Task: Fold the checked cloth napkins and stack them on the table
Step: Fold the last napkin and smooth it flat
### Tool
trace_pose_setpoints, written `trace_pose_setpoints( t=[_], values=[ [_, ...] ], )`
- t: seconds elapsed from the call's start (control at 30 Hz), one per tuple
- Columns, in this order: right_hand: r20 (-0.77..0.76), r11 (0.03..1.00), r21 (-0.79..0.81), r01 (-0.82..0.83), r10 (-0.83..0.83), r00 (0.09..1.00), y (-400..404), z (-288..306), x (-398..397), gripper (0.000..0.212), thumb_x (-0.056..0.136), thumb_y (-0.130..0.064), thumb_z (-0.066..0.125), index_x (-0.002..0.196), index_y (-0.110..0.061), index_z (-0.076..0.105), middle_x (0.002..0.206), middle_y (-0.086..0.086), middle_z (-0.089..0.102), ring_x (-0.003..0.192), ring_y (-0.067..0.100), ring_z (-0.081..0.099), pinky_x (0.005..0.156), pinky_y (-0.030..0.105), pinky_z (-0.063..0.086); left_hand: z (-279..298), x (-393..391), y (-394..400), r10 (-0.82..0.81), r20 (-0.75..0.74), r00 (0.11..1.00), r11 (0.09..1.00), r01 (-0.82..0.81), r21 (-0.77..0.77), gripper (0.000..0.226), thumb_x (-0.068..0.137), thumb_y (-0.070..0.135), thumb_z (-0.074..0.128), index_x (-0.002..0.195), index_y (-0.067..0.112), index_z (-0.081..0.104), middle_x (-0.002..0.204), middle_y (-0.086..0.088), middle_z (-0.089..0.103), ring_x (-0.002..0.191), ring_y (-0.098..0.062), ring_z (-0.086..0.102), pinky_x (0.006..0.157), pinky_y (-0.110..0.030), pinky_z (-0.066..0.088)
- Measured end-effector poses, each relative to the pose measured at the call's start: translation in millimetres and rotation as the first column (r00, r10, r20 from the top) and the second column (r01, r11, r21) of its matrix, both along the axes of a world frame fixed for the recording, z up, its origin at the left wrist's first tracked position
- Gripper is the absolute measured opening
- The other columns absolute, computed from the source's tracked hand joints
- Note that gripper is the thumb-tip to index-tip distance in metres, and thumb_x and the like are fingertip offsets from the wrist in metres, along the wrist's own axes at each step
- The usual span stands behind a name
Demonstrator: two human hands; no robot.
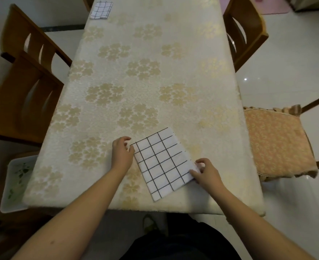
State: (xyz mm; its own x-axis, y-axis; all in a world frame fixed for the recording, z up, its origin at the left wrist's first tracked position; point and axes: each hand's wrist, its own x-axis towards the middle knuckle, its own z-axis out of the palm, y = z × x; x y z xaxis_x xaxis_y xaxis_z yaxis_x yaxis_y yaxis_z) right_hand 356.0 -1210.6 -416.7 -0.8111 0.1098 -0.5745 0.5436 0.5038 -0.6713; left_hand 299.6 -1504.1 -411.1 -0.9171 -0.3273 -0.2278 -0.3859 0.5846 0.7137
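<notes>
Checked napkin (162,163) flat at near edge of counter (140,76), partly folded, mid-fold by the look. Left hand (122,153) pinching its left corner, right hand (205,172) pinching right corner. One folded napkin (101,10) at far end; stacking still left

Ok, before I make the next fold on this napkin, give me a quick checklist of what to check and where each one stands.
1. Left hand pinches the napkin's far left corner: ok.
2. Right hand pinches its right corner: ok.
3. Napkin lies flat on the table, without visible wrinkles: ok.
4. Napkin square to the table edge: not ok, it sits rotated.
5. Room ahead for folding: ok, bare tablecloth beyond it.
6. Stack to add to: ok, a folded napkin waits at the far left corner.
</notes>
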Motion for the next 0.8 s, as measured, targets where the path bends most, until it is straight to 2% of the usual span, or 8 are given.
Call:
trace_pose_setpoints(
  t=[0.13,0.27,0.37,0.43,0.53,0.6,0.7,0.8],
  values=[
    [-0.025,0.98,-0.192,0.05,-0.055,0.998,-21,9,38,0.058,0.087,-0.024,0.072,0.131,-0.042,0.039,0.092,0.005,0.071,0.076,0.016,0.071,0.057,0.013,0.05,-4,35,-7,-0.28,-0.01,0.96,0.957,0.279,-0.08,0.025,0.097,0.008,0.049,0.116,0.019,0.061,0.125,0.003,0.05,0.109,-0.008,0.048,0.094,-0.023,0.039],
    [-0.075,0.977,-0.212,0.014,-0.03,0.997,-37,12,52,0.022,0.097,-0.027,0.059,0.117,-0.035,0.06,0.112,0.003,0.069,0.076,0.011,0.07,0.065,0.019,0.054,-16,76,-21,-0.54,0.018,0.842,0.835,0.538,-0.113,0.034,0.088,-0.004,0.05,0.108,0.019,0.065,0.119,0.003,0.059,0.11,-0.015,0.055,0.099,-0.033,0.046],
    [-0.066,0.986,-0.161,-0.035,0.024,0.998,-42,12,54,0.031,0.103,-0.014,0.04,0.113,-0.029,0.065,0.123,0.001,0.065,0.089,0.015,0.069,0.075,0.025,0.055,-19,95,-29,-0.615,0.012,0.788,0.778,0.609,-0.155,0.035,0.084,-0.004,0.052,0.109,0.015,0.067,0.123,-0.001,0.061,0.118,-0.019,0.054,0.106,-0.033,0.041],
    [-0.058,0.991,-0.074,-0.109,0.105,0.993,-41,16,56,0.039,0.1,-0.007,0.038,0.12,-0.028,0.064,0.125,-0.003,0.062,0.092,0.016,0.067,0.077,0.021,0.052,-17,104,-30,-0.666,0.01,0.746,0.728,0.653,-0.209,0.034,0.087,0.0,0.054,0.115,0.012,0.068,0.13,-0.004,0.06,0.124,-0.02,0.051,0.111,-0.029,0.033],
    [-0.086,0.971,0.088,-0.221,0.229,0.97,-43,22,60,0.045,0.094,-0.003,0.047,0.125,-0.031,0.064,0.113,-0.005,0.066,0.073,0.005,0.063,0.062,0.009,0.043,-20,112,-35,-0.681,0.001,0.733,0.714,0.664,-0.223,0.04,0.087,0.0,0.054,0.123,0.013,0.065,0.137,-0.005,0.056,0.13,-0.02,0.048,0.111,-0.024,0.026],
    [-0.13,0.969,0.129,-0.209,0.225,0.966,-47,24,64,0.044,0.095,-0.003,0.049,0.124,-0.031,0.065,0.11,-0.004,0.068,0.065,-0.003,0.058,0.06,0.009,0.042,-24,115,-42,-0.691,0.0,0.723,0.701,0.671,-0.243,0.05,0.083,-0.004,0.055,0.129,0.017,0.061,0.14,-0.003,0.053,0.132,-0.019,0.046,0.115,-0.027,0.027],
    [-0.182,0.972,0.171,-0.162,0.193,0.964,-51,25,65,0.041,0.097,-0.005,0.05,0.121,-0.034,0.067,0.116,-0.005,0.069,0.082,0.005,0.065,0.07,0.016,0.047,-28,115,-52,-0.722,-0.005,0.692,0.665,0.691,-0.282,0.069,0.072,-0.008,0.056,0.135,0.02,0.055,0.144,-0.002,0.049,0.134,-0.02,0.043,0.115,-0.033,0.031],
    [-0.22,0.989,0.098,-0.112,0.131,0.967,-57,31,63,0.045,0.094,-0.001,0.048,0.121,-0.032,0.066,0.119,-0.008,0.066,0.076,0.0,0.06,0.069,0.008,0.044,-28,112,-56,-0.728,-0.006,0.686,0.656,0.693,-0.3,0.077,0.069,-0.008,0.057,0.139,0.022,0.051,0.147,0.0,0.045,0.136,-0.019,0.04,0.113,-0.036,0.033]
  ],
)
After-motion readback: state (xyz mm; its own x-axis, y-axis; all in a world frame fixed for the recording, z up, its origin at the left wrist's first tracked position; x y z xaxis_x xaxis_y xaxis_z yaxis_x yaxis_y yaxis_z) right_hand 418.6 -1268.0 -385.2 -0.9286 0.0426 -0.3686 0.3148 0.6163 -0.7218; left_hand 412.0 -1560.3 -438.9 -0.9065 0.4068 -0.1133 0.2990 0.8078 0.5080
